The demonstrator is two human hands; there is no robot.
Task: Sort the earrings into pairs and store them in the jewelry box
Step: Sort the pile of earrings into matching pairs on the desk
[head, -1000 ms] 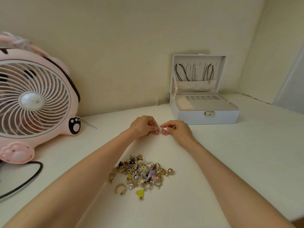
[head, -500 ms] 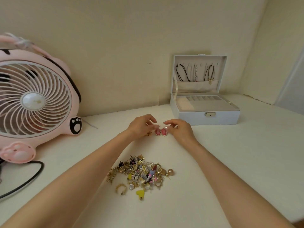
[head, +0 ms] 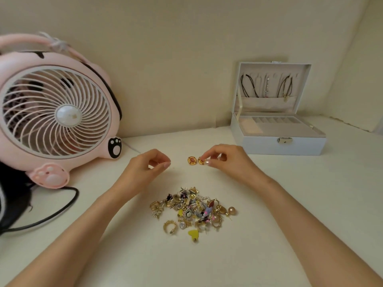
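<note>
One earring [head: 201, 161] pinched by right fingers [head: 208, 161], twin [head: 192, 160] beside; left fingers [head: 163, 165] curled, grasp unclear

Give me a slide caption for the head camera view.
Right hand pinches one pink earring beside its twin, near the open jewelry box.

The left hand [head: 148, 165] is no longer at the pair of pink, gold-rimmed earrings. It has let go and drawn off toward 9 o'clock, and now hovers apart from them with its fingers [head: 164, 165] curled and nothing visible between them. The left earring [head: 192, 160] now lies free on the tabletop [head: 290, 204]. Only the right hand [head: 227, 162] is at the pair, pinching the right earring [head: 200, 161], just beside its twin at 3 o'clock.
</note>
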